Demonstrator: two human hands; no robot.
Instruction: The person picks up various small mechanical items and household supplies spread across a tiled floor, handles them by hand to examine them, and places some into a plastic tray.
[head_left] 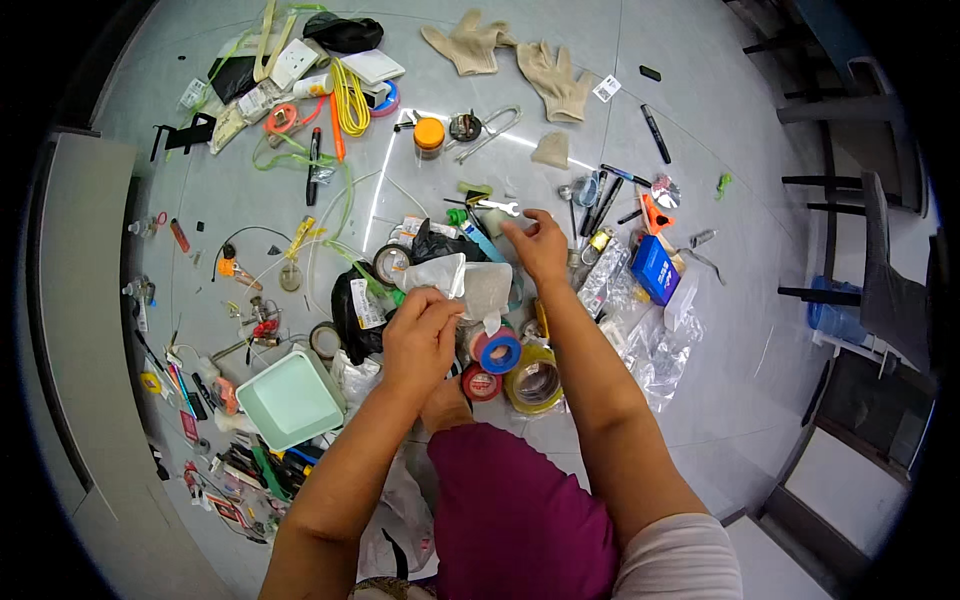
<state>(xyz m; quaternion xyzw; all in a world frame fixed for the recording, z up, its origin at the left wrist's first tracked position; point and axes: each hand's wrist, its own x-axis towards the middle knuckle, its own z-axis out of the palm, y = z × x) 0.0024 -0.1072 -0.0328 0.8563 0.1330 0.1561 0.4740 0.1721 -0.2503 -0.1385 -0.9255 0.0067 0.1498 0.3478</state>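
Note:
My left hand (423, 338) is closed, its fingertips pinched together at the near edge of a pale translucent plastic pouch (437, 274). Whatever lies between those fingers is hidden. Beside the pouch is a grey, textured flat piece (487, 290). Farther off, my right hand (540, 247) has thumb and forefinger apart, close to a small open-ended wrench (498, 207). Below my hands, rolls of tape are gathered: a pink and blue one (498, 351), a red one (481, 384) and a clear yellowish one (533, 381).
A pale green tray (290, 402) stands at the left among pens and tools. Work gloves (555, 82), an orange-lidded jar (429, 135) and a yellow cord (349, 98) lie at the far side. A blue box (656, 270) sits on the right, with chairs (880, 240) beyond.

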